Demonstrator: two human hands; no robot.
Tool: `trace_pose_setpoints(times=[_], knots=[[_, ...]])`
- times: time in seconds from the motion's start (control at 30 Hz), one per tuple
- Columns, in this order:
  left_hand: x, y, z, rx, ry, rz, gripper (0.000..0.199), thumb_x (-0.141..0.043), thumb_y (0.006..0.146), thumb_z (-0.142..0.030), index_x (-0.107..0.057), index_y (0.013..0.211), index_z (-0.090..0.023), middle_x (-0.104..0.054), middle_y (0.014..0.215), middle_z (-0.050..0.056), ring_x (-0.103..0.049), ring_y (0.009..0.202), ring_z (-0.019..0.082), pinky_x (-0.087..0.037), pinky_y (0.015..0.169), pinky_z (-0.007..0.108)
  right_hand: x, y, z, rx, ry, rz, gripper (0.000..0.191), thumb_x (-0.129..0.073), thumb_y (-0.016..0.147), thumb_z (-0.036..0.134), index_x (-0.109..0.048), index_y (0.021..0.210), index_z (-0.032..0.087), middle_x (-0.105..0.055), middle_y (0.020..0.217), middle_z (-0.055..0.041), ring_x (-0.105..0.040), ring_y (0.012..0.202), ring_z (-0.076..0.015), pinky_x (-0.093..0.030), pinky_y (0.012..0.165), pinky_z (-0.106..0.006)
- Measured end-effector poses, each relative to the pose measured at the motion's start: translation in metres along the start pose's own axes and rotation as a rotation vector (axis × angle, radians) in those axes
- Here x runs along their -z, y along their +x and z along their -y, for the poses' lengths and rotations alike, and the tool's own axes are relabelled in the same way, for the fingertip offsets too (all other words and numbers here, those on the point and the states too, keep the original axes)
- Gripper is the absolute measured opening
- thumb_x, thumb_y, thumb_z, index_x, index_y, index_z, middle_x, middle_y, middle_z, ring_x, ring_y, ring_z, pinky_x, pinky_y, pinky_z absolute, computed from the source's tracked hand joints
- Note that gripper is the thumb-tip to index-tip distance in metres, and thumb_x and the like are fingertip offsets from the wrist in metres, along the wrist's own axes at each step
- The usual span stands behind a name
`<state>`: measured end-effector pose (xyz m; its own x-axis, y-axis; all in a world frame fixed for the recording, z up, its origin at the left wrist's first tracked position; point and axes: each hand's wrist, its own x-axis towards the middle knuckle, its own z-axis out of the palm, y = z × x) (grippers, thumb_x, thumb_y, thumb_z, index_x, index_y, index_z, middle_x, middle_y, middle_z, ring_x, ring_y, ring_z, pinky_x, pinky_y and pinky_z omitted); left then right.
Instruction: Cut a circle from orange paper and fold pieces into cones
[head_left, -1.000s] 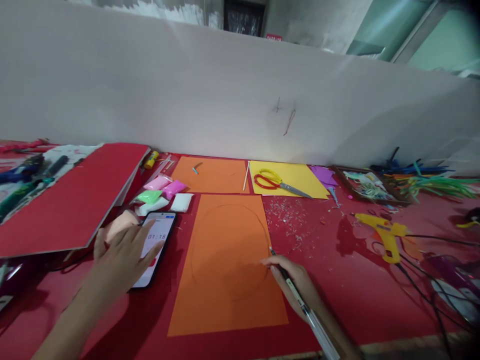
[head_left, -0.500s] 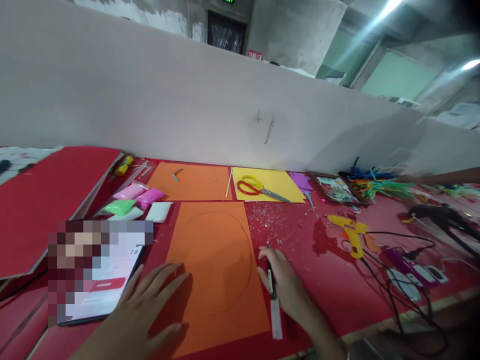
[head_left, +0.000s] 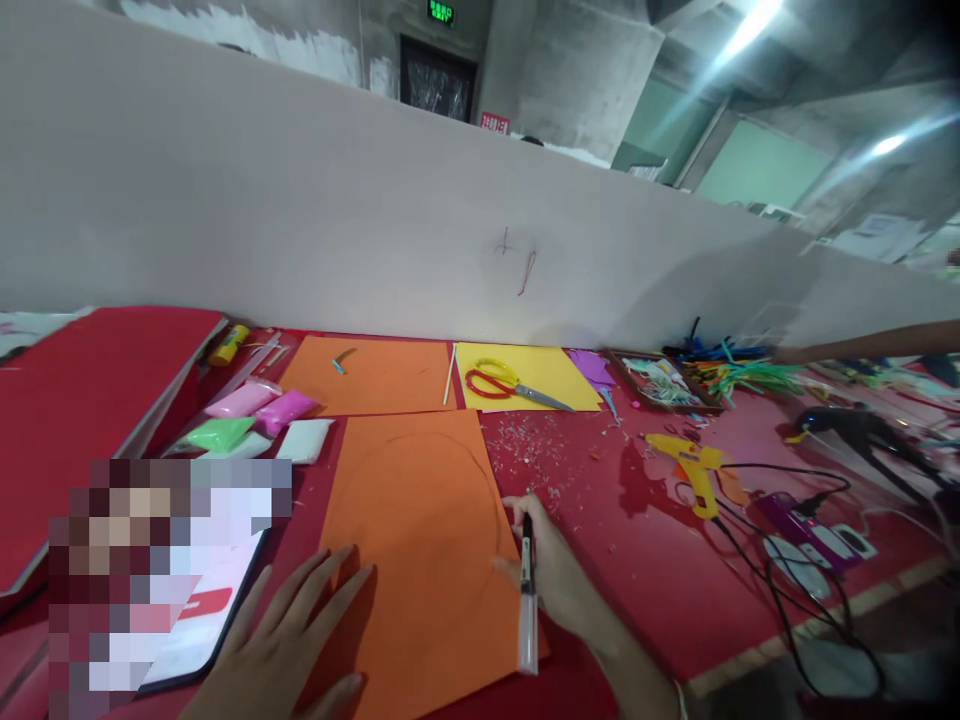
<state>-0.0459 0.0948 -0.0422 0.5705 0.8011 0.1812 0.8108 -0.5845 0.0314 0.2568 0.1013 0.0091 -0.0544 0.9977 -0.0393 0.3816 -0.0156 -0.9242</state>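
Observation:
An orange sheet of paper [head_left: 420,540] lies on the red table with a large, faint curved line drawn on it. My left hand [head_left: 292,630] rests flat over the sheet's lower left side, fingers spread. At the sheet's right edge, my right hand [head_left: 559,570] is closed around a black pen with a clear end [head_left: 527,575]. The clear end points toward me, and the far tip is hidden by my fingers. Left of my left hand lies a phone [head_left: 217,630], partly blurred out.
Behind are another orange sheet [head_left: 382,380] and scissors [head_left: 525,385] on yellow paper [head_left: 555,365]. Clay packets [head_left: 221,433] lie left. A yellow glue gun [head_left: 690,465], cords and a purple power strip [head_left: 806,530] are right. Another person's arm [head_left: 870,342] reaches in.
My right hand has shifted slightly left, onto the orange sheet's right edge, with the pen turned more upright in view. My left hand stays on the sheet. The view has tilted up slightly.

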Motion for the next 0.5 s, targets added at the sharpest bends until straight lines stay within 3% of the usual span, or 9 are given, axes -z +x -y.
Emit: trace_pose_setpoints(times=[0.17, 0.37, 0.5], knots=[[-0.004, 0.005, -0.014, 0.055, 0.063, -0.103, 0.063, -0.042, 0.081, -0.054, -0.021, 0.137, -0.035, -0.041, 0.136, 0.001, -0.04, 0.119, 0.027, -0.016, 0.101, 0.048, 0.009, 0.003, -0.002, -0.003, -0.091, -0.046, 0.024, -0.054, 0.066, 0.013, -0.034, 0.076, 0.022, -0.039, 0.07, 0.0055, -0.037, 0.06, -0.009, -0.034, 0.055, -0.02], [0.012, 0.01, -0.025, 0.014, 0.072, -0.081, 0.06, -0.044, 0.082, -0.05, -0.021, 0.136, -0.039, -0.037, 0.139, -0.002, -0.04, 0.12, 0.025, -0.028, 0.097, 0.042, 0.045, 0.019, -0.015, 0.038, -0.125, -0.169, 0.019, -0.053, 0.068, 0.016, -0.035, 0.073, 0.021, -0.035, 0.069, 0.0044, -0.033, 0.059, -0.0093, -0.032, 0.052, -0.02], [0.016, 0.011, -0.029, -0.045, 0.028, -0.043, 0.062, -0.047, 0.081, -0.046, -0.019, 0.136, -0.038, -0.036, 0.139, -0.003, -0.04, 0.121, 0.024, -0.028, 0.1, 0.04, 0.056, 0.022, -0.03, 0.029, -0.12, -0.201, 0.02, -0.054, 0.067, 0.016, -0.036, 0.071, 0.021, -0.033, 0.067, 0.005, -0.033, 0.057, -0.0093, -0.033, 0.05, -0.019]])
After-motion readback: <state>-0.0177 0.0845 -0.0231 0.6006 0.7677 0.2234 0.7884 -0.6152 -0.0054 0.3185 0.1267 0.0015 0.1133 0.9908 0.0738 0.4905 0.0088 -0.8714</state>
